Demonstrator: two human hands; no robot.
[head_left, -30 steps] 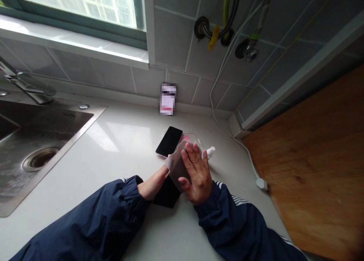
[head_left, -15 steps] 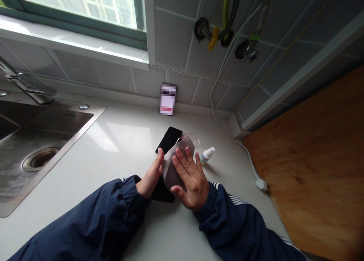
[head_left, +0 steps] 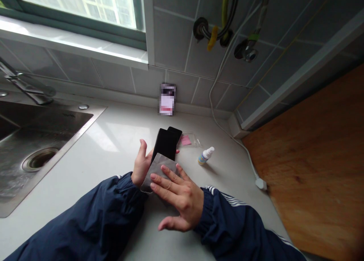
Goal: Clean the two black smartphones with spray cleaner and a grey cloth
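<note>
A black phone (head_left: 164, 144) lies across my left hand (head_left: 141, 163), whose fingers reach under it to the far edge while the thumb sticks out on the left. Over the phone's near part is a grey cleaning cloth (head_left: 160, 166) with zigzag edges. My right hand (head_left: 179, 194) presses flat on that cloth, fingers stretched and thumb spread out. Behind the held phone, a second black phone (head_left: 176, 131) shows its far end on the counter. To the right stands a small white spray bottle (head_left: 206, 156).
A clear plastic case (head_left: 193, 139) with a pink piece (head_left: 186, 140) in it lies on the white counter (head_left: 113, 170). At left are a steel sink (head_left: 98, 112) and faucet (head_left: 27, 84). A blurred-out card (head_left: 167, 99) leans on the wall; a white cable (head_left: 227, 132) runs down at right.
My right hand and the cloth have slid down and left along the phone, uncovering its far part. My left thumb has lifted off the phone's edge. The pink piece now shows.
</note>
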